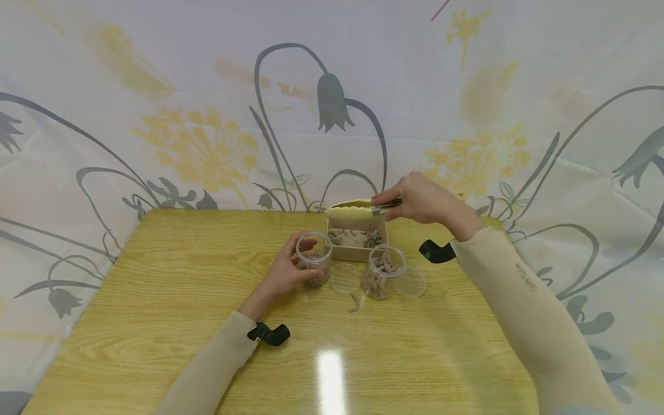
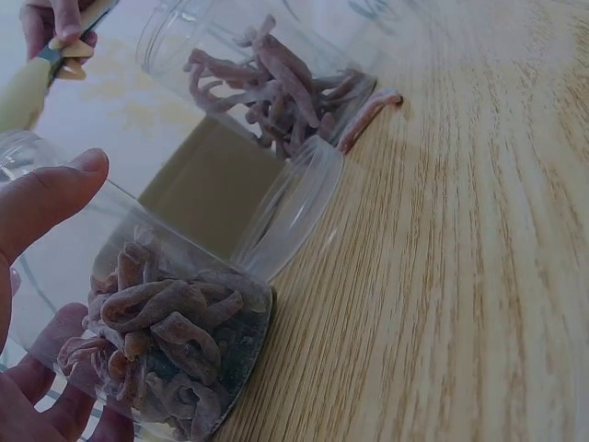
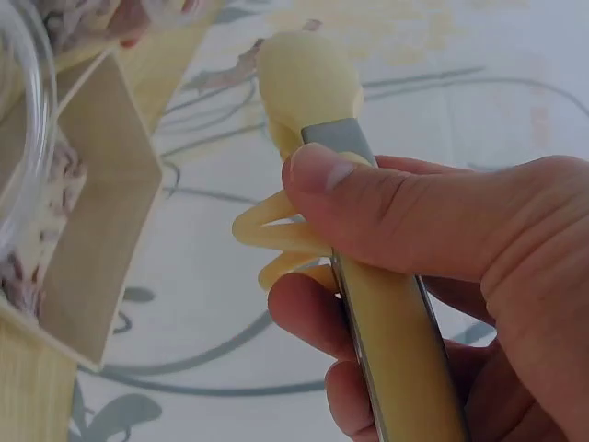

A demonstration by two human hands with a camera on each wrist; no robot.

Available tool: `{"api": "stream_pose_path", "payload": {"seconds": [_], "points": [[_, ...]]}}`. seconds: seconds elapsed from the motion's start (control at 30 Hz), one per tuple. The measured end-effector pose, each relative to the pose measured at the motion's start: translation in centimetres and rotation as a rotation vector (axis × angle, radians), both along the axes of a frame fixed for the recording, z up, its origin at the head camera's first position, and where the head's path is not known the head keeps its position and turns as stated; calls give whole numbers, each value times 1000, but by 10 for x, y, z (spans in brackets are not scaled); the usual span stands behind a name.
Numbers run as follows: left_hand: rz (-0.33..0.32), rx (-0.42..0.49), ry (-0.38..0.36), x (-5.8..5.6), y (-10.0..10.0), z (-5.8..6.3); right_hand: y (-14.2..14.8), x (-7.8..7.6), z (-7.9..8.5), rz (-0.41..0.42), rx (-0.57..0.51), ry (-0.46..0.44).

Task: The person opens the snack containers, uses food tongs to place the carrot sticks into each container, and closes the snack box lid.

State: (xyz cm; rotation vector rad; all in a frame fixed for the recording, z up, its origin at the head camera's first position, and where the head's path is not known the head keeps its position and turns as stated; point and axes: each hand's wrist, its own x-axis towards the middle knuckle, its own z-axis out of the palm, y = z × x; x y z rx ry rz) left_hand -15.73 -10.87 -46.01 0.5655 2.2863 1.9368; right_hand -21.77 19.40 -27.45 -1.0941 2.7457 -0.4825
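Observation:
My left hand [image 1: 280, 271] grips a clear round jar [image 1: 314, 275] standing on the table, thumb on one side and fingers round the other. Brownish, dusty-looking dried strips [image 2: 170, 322] fill its lower part. Above the back of a beige box [image 1: 355, 253], my right hand [image 1: 424, 199] holds yellow-tipped tongs [image 3: 391, 322] by their metal handle. Whether the tips hold a strip is not visible. More strips [image 1: 373, 238] lie inside the box. Right of the held jar stands a second uncovered jar [image 1: 378, 285], also with strips in it.
A clear lid [image 1: 344, 280] lies between the jars, and another lid [image 1: 413, 284] lies right of the second jar. One loose strip [image 1: 354, 303] is on the wooden table [image 1: 207, 276] in front. A flower-patterned cloth [image 1: 207, 86] hangs behind the table.

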Motion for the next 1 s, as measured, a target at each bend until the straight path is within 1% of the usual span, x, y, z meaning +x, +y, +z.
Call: {"api": "stream_pose_path", "payload": {"seconds": [0.07,0.1,0.2,0.27,0.37,0.43,0.67,0.77,0.87,1.0], "points": [[1,-13,5,3,1,6,-4,5,0,27,-33,-2],[-1,-15,8,3,1,7,-5,7,0,37,-46,-12],[-14,-22,18,10,2,21,-11,11,-5,72,-67,-41],[-20,-25,18,14,2,29,-14,13,-9,101,-68,-50],[-15,-28,-3,15,2,32,-21,15,-14,142,-55,-55],[-11,-28,-17,16,2,32,-25,16,-16,156,-38,-66],[-18,-21,-49,14,1,31,-35,18,-20,125,65,-114],[-11,-22,-56,14,1,31,-36,18,-20,121,73,-112],[-6,-28,-48,14,0,32,-35,17,-20,124,72,-99],[-7,-32,-38,15,0,33,-31,16,-16,119,61,-85]]}}
